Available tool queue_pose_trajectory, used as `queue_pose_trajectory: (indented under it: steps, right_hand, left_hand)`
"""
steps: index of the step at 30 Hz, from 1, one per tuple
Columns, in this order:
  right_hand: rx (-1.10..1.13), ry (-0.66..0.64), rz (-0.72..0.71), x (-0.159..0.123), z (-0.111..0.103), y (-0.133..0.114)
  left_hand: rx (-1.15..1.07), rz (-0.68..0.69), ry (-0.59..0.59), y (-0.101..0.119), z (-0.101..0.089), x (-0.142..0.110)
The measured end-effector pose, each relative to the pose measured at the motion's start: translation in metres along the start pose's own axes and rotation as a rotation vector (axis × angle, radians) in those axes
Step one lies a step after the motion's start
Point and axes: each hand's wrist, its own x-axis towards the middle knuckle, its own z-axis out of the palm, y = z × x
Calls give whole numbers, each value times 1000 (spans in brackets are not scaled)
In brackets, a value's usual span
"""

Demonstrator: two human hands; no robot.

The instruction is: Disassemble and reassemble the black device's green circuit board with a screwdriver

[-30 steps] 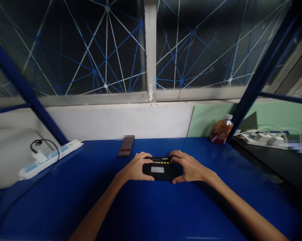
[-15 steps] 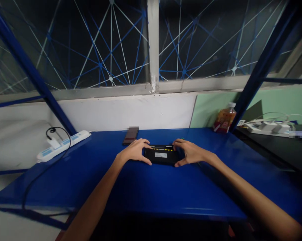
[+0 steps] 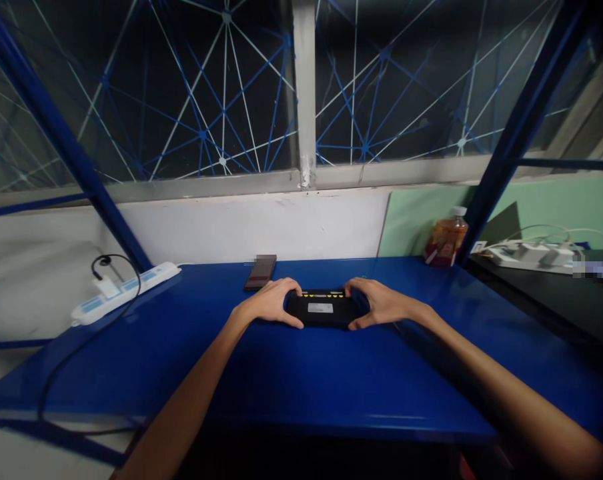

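Note:
A flat black box-shaped device (image 3: 326, 319) rests on the blue table in front of me, with a pale label on its face and a row of yellow marks along its far edge. Around its left end curls my left hand (image 3: 277, 301), thumb on the near side and fingers on the far side. My right hand (image 3: 374, 303) grips the right end the same way. What kind of device it is I cannot tell. Just beyond my left hand lies a dark phone (image 3: 261, 272).
On the left of the blue table (image 3: 301, 380) lies a white power strip (image 3: 126, 293) with a black cable plugged in. A drink bottle (image 3: 445, 239) stands at the back right by a blue post. Further right, white cables and adapters (image 3: 536, 255) sit on a black surface.
Both hands keep their hold on the black device, which has barely moved. The whole view has shifted very slightly.

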Motion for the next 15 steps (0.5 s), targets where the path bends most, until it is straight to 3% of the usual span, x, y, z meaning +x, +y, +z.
queue_pose_trajectory:
  steps: [15]
  right_hand:
    - [-18,13,-2,3,3,6]
  left_hand:
    - [-6,16,-2,-7,3,1]
